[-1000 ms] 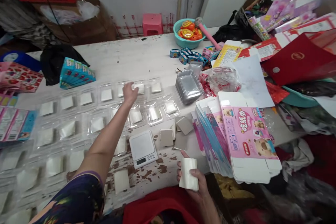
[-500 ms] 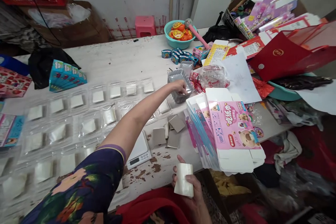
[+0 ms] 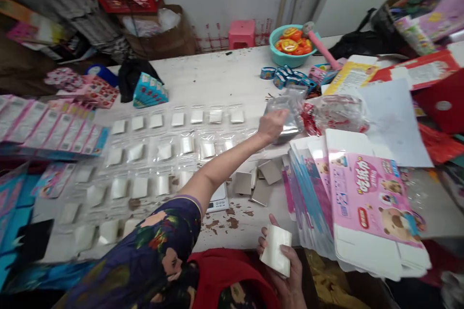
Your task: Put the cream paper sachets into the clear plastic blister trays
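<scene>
Moved from the far tray row (image 3: 206, 122), the left hand (image 3: 271, 125) curls at the plastic-tray stack (image 3: 293, 128), grip unclear; the right hand (image 3: 288, 263) clasps white packets (image 3: 276, 247), thumb on top.

White scale (image 3: 219, 203) at six o'clock mostly hidden by the left arm (image 3: 213, 169), left hand's (image 3: 272, 124) fingertips blurred, white packet (image 3: 276, 246) partly under the right hand's (image 3: 284, 270) thumb, two o'clock carton (image 3: 386, 21) blurred and cut off.

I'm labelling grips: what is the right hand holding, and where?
The right hand holds a white packet by its sides, thumb at the right, fingers at the left.
</scene>
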The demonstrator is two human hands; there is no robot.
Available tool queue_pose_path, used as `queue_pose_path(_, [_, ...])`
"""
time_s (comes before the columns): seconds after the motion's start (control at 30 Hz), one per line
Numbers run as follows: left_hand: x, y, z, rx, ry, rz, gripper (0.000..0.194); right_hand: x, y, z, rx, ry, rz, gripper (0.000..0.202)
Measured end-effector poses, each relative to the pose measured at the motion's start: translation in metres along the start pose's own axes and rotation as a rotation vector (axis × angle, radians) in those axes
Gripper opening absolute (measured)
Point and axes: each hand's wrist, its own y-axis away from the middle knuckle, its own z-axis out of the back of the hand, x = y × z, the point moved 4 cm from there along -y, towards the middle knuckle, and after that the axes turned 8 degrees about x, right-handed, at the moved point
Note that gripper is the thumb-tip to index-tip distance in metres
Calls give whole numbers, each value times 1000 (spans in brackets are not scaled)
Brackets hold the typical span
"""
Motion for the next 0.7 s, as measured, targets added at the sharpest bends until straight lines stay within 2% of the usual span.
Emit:
queue_pose_path(0.07, [26, 28, 60, -337, 164, 124, 18, -1, -1, 1, -11, -54, -21, 72])
queue_pose_path(0.13, [64, 69, 119, -682, 394, 229, 13, -2, -2, 1, -32, -126, -50, 73])
queue_pose_path(0.17, [86, 91, 144, -811, 511, 275, 10, -3, -3, 0, -41, -152, -66, 73])
queue_pose_path(0.2, [108, 113, 163, -898, 625, 327, 8, -5, -4, -2, -46, -165, -82, 73])
queue_pose_path(0.27, [150, 153, 188, -1008, 818, 416, 5, -7, -7, -7, -51, -149, -114, 73])
queue_pose_path(0.33, [185, 183, 194, -1060, 993, 514, 5, -9, -10, -14, -49, -112, -139, 74])
queue_pose_path(0.43, [219, 206, 178, -1096, 1219, 677, 8, -11, -14, -27, -20, -59, -159, 74])
queue_pose_path(0.57, [237, 210, 150, -1136, 1334, 831, 9, -11, -16, -36, 13, -28, -164, 74])
queue_pose_path(0.7, [240, 205, 138, -1162, 1324, 923, 10, -13, -16, -31, 0, -84, -195, 77])
